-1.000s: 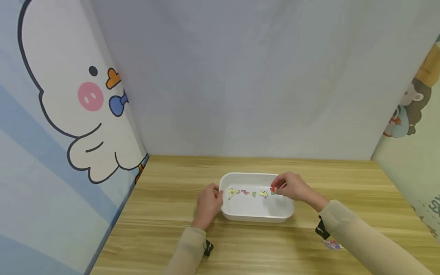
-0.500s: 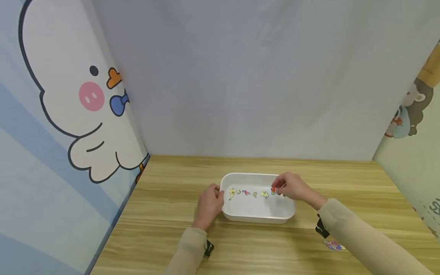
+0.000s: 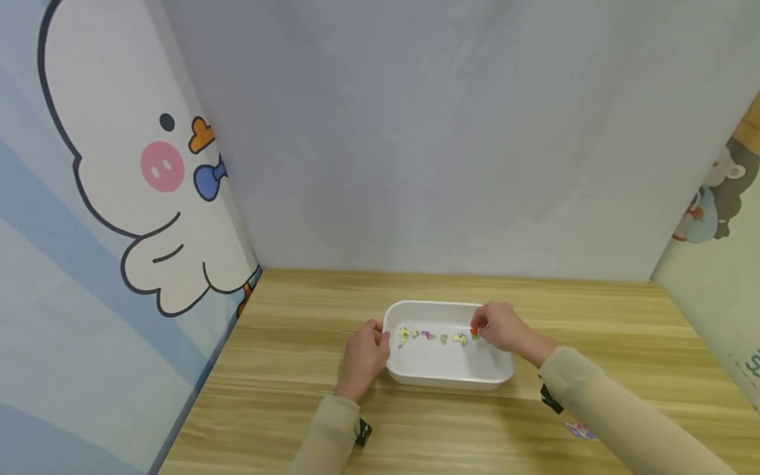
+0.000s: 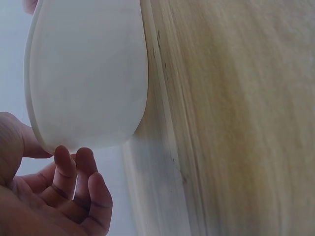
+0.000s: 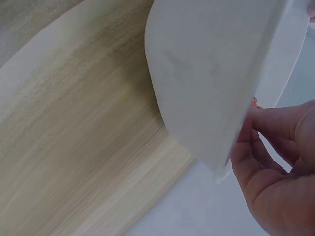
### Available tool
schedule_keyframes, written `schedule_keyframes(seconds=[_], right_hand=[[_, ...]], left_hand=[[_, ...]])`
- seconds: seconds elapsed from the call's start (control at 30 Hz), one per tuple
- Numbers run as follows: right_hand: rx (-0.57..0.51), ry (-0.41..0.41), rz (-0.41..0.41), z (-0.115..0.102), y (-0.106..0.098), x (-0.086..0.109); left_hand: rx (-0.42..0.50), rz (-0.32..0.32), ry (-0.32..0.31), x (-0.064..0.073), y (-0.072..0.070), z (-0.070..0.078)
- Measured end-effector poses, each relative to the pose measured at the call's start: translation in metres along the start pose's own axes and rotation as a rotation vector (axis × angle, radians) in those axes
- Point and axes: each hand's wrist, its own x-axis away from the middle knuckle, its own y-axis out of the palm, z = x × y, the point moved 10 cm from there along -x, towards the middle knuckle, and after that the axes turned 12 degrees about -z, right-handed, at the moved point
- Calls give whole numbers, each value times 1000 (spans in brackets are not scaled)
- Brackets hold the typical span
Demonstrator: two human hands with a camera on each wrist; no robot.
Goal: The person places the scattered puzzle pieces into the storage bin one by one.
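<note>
A white rectangular plastic tray [image 3: 445, 365] with rounded corners sits on the wooden table. My left hand [image 3: 365, 357] grips its left end, thumb at the rim and fingers on the outer wall [image 4: 91, 78]. Over the right end, my right hand [image 3: 505, 328] pinches a small red and green sticker-like piece [image 3: 474, 334] low inside the tray. Only a speck of this red piece [image 5: 254, 103] shows past the tray wall in the right wrist view. Left of it, several small cut-out pieces lie in a row, among them a yellow piece [image 3: 460, 339] and a pink piece [image 3: 427, 335].
Another flat, purple and multicoloured piece [image 3: 578, 431] lies on the wooden table [image 3: 451, 435], partly behind the right sleeve [image 3: 617, 402]. A plain pale wall [image 3: 439, 145] rises at the table's back edge, and cartoon-printed walls stand left and right.
The view has shifted slightly. My right hand stays at the tray's right end, its fingers turned a little more downward on the red and green piece. The left grip is unchanged.
</note>
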Motion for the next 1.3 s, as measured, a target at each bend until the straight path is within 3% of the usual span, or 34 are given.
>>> schedule_keyframes(seconds=[0.33, 0.77, 1.0, 1.3], right_hand=[[86, 45, -15, 1, 11, -8], [155, 16, 5, -1, 21, -11], [157, 5, 7, 1, 25, -14], [299, -29, 42, -5, 30, -16]], left_hand=[[4, -24, -14, 0, 2, -1], [-14, 19, 32, 1, -2, 1], [-12, 10, 27, 1, -4, 2], [-45, 45, 58, 4, -8, 6]])
